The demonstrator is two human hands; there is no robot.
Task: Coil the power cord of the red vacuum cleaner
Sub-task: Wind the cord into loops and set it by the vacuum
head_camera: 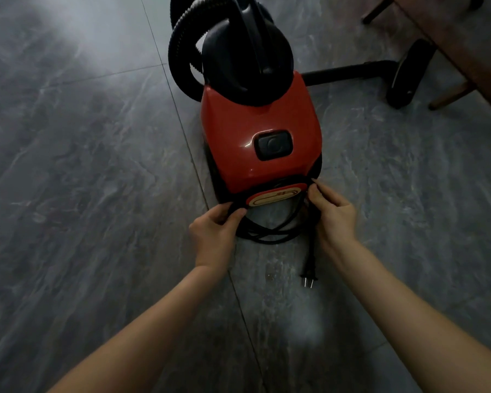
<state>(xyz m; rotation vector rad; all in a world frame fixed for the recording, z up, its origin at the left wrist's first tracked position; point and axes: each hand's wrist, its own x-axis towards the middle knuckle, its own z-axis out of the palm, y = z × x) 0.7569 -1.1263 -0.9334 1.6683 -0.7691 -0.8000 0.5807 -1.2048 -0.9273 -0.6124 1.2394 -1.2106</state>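
Observation:
The red vacuum cleaner (255, 126) stands on the grey floor, its rear end toward me. Its black power cord (270, 232) lies in several loops on the floor against that rear end. My left hand (214, 229) grips the loops at their left side. My right hand (333, 214) pinches the cord at the right rear corner of the vacuum. From there a strand hangs down to the plug (309, 277), which rests on the floor with its two pins toward me.
A black ribbed hose (182, 43) curls around the vacuum's black top. The black tube and floor nozzle (407, 78) lie at the right. Wooden chair or table legs (454, 93) stand at the upper right. Grey stone tiles (82, 180) surround everything.

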